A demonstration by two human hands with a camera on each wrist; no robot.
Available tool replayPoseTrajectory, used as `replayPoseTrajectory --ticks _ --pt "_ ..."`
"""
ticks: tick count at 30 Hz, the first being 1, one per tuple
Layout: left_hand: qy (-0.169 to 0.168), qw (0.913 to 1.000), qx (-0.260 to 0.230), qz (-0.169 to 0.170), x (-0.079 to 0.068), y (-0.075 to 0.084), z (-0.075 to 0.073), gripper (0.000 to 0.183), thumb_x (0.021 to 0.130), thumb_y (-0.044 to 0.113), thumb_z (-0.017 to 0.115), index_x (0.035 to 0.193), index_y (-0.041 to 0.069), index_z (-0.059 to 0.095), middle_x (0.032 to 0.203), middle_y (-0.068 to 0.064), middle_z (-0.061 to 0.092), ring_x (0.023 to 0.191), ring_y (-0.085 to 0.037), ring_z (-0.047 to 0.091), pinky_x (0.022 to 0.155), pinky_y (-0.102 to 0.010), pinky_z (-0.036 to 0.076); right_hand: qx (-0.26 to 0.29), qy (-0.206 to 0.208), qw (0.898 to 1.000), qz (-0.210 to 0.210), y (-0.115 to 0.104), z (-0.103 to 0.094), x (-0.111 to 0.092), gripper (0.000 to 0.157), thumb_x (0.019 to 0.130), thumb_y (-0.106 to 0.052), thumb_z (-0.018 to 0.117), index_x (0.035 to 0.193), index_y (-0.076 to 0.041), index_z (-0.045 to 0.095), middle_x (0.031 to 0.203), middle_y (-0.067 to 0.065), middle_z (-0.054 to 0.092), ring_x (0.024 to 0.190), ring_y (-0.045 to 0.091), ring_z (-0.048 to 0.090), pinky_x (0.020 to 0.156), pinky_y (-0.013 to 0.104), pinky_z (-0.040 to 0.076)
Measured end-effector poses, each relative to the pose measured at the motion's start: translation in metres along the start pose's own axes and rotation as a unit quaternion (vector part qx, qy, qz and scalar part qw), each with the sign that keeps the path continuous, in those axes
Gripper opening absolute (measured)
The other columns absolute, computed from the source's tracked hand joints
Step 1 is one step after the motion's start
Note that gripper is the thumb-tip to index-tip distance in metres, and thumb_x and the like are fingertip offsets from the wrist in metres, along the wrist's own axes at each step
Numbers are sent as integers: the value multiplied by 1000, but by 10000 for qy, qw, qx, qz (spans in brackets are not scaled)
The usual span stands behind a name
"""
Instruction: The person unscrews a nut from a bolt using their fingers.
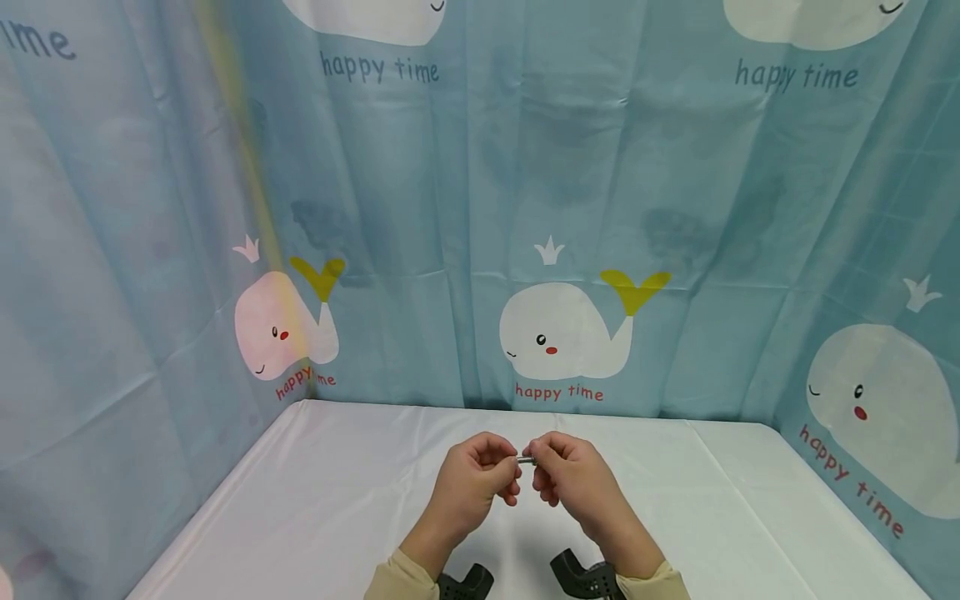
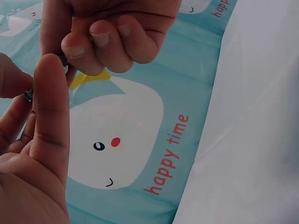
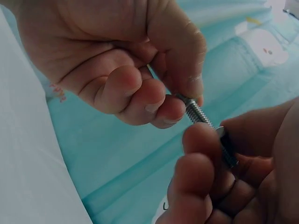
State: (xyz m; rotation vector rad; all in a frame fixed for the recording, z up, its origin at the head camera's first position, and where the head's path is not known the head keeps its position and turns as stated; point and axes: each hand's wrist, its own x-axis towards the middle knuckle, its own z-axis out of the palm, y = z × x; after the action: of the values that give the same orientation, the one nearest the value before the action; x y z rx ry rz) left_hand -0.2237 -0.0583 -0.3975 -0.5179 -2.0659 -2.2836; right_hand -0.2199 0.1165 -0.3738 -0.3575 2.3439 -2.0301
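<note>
A threaded metal bolt spans the small gap between my two hands. My left hand pinches one end between thumb and fingertips. The other end is pinched by my right hand, and a dark piece of the metal shows past its fingertips in the right wrist view. From the head view the bolt lies nearly level, above the white tabletop. Fingers cover both ends in part. In the left wrist view, the left thumb hides most of the metal.
The white-covered table stretches around the hands. Behind and at both sides hangs a blue curtain printed with whales and lettering. Black wrist mounts sit at both cuffs, low above the table.
</note>
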Motion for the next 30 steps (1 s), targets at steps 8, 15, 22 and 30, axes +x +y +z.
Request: replayPoseTrajectory --ticks 8,15,22,30 --pt "-29 10000 -22 71 0 1 -1 7 93 1 63 98 -3 62 80 -14 64 63 -19 63 61 -34 60 100 185 9997 -144 0 1 2 29 88 -3 59 117 -2 64 113 16 60 80 29 60 58 33 53" --pt "-41 9999 -58 70 -1 1 -1 7 92 2 64 98 -3 63 80 -13 64 64 -19 63 61 -34 60 75 -160 9998 29 2 0 1 35 101 -33 58 104 1 66 73 12 61 61 22 54 52 28 48" --pt "-42 9999 -104 101 -1 2 -1 9 94 2 63 100 -4 62 81 -13 64 64 -20 64 61 -33 60 246 116 9995 -162 -1 1 1 32 85 0 57 117 0 63 107 16 62 73 28 61 56 32 51" --pt "-23 9999 -115 79 -2 4 -2 9 93 2 64 100 -4 62 81 -13 64 64 -20 63 61 -34 60 212 -167 9996 86 4 1 2 28 101 -27 59 106 0 66 75 13 62 62 23 56 53 29 49"
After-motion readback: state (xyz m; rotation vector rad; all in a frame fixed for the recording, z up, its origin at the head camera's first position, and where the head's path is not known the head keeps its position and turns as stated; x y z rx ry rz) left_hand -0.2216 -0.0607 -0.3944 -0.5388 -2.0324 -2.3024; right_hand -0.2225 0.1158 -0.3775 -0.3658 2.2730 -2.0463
